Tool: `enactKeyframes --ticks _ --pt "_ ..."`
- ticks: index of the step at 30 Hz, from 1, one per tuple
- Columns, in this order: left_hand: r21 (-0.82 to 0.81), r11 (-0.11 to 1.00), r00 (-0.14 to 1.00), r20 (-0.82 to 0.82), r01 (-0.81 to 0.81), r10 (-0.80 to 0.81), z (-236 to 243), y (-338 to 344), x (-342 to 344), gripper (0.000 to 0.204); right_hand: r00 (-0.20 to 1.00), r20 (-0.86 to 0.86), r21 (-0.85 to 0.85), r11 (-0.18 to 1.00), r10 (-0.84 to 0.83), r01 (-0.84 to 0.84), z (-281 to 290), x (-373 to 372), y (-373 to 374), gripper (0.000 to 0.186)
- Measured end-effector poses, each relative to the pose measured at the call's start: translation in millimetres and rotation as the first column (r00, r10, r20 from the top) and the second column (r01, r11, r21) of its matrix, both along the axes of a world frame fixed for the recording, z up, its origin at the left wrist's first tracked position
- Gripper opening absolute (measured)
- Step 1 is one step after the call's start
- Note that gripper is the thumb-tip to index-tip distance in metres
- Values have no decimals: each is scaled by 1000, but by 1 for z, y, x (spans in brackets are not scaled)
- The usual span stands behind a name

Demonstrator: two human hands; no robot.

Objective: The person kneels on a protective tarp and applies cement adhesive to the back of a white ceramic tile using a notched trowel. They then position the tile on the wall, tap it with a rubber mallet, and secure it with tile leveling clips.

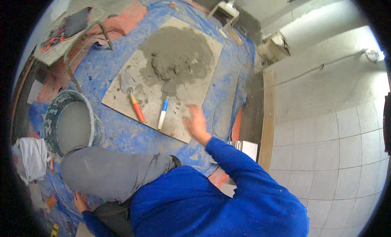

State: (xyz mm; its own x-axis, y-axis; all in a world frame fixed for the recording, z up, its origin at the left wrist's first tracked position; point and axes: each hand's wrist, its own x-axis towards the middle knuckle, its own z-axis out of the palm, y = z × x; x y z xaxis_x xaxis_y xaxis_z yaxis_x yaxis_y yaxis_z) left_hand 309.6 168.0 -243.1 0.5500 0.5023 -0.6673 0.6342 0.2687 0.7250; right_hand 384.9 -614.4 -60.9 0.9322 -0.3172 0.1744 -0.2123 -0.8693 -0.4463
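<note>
Grey mortar (179, 53) lies heaped on the board (195, 96), seemingly mixed, with the bulk left to use. The right hand (196, 123), blurred and apparently empty, hovers near the blue-and-white-handled trowel (163, 114); what the left hand (81, 202) holds, I cannot tell.
</note>
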Motion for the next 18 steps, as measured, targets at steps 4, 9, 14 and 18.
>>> enactKeyframes --ticks 4,9,14,18 --pt "-7 997 996 -53 78 -78 26 9 -10 47 865 -55 -367 816 -498 446 -30 -143 -129 54" --pt "-89 996 998 -63 -18 13 46 8 -24 46 277 -210 -549 347 -938 760 -14 -258 -194 68" --pt "1 1000 996 -85 -25 25 61 -14 -19 51 57 -455 -399 260 -889 879 -29 -278 -202 113" --pt "65 997 995 -81 -50 55 74 -24 -20 54 -106 -509 -367 103 -854 924 -48 -284 -212 144"
